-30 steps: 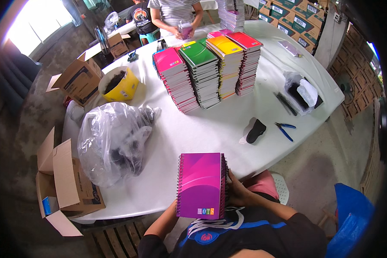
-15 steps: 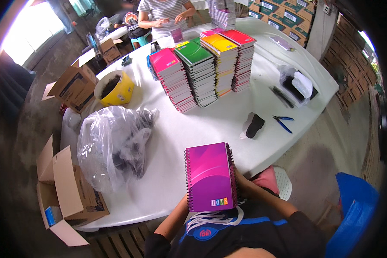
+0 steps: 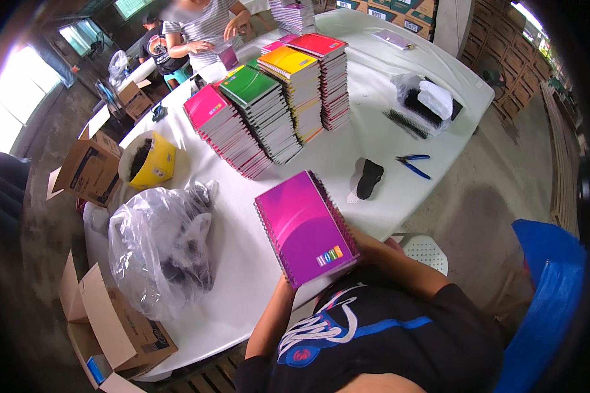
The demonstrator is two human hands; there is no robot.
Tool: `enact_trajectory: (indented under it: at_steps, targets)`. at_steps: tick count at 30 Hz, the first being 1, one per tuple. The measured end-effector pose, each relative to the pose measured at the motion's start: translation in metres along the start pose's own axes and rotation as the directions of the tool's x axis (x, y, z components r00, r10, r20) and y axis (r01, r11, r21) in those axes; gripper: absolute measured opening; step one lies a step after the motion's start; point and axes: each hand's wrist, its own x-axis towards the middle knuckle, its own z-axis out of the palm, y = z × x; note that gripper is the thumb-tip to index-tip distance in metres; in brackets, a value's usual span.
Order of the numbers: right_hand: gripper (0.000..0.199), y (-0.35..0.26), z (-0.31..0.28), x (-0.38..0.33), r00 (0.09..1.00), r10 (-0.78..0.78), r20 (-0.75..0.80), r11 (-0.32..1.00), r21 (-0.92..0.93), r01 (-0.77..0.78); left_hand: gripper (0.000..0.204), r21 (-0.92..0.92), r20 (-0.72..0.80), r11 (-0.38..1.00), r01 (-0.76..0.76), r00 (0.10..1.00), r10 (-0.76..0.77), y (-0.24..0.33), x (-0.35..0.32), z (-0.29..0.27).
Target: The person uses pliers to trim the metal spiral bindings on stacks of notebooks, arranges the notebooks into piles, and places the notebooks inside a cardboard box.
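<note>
Clear plastic bag (image 3: 158,245): on tabletop (image 3: 367,124), left of the hands. Left hand (image 3: 284,281): mostly hidden, gripping magenta spiral notebook (image 3: 306,227) at its lower edge. Right hand (image 3: 349,230): clasping its right edge. Notebook stacks (image 3: 269,108): beyond. Blue pliers (image 3: 412,164): right.

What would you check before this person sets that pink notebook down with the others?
1. Pink spiral notebook held in both hands: ok.
2. Left hand and right hand grip: cannot tell, mostly hidden behind the cover.
3. Spiral binding seated along the edge: ok, looks complete.
4. Pink stack steady: ok, though it leans a little.
5. Path over the white table free: ok.
6. Blue-handled pliers out of the way: ok.
</note>
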Motion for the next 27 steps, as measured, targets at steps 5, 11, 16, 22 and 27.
enact_trajectory:
  at_steps: [5, 11, 16, 22, 27]
  targets:
    - [0.051, -0.033, -0.008, 0.025, 0.990, -0.138, 0.007, 0.988, -0.063, 0.138, 0.038, 0.120, 0.017, 0.992, -0.038, 0.999, 0.036, -0.002, 0.044, -0.006]
    - [0.067, -0.057, -0.022, 0.047, 0.965, -0.224, -0.136, 0.974, -0.074, 0.215, 0.042, 0.298, 0.226, 0.918, -0.261, 0.954, 0.198, -0.006, 0.096, 0.006]
    - [0.063, -0.091, -0.046, 0.047, 0.929, -0.168, -0.328, 0.986, -0.067, 0.155, 0.044, 0.155, 0.239, 0.980, -0.126, 0.967, 0.087, -0.003, 0.134, 0.059]
    - [0.055, -0.097, -0.131, 0.047, 0.854, -0.464, -0.237, 0.886, -0.125, 0.447, 0.054, 0.247, 0.210, 0.969, 0.011, 0.975, -0.065, -0.045, 0.214, 0.083]
    - [0.050, -0.124, -0.184, 0.063, 0.721, -0.411, -0.558, 0.827, 0.104, 0.553, 0.061, 0.510, 0.197, 0.860, 0.018, 0.971, -0.137, -0.043, 0.276, 0.140]
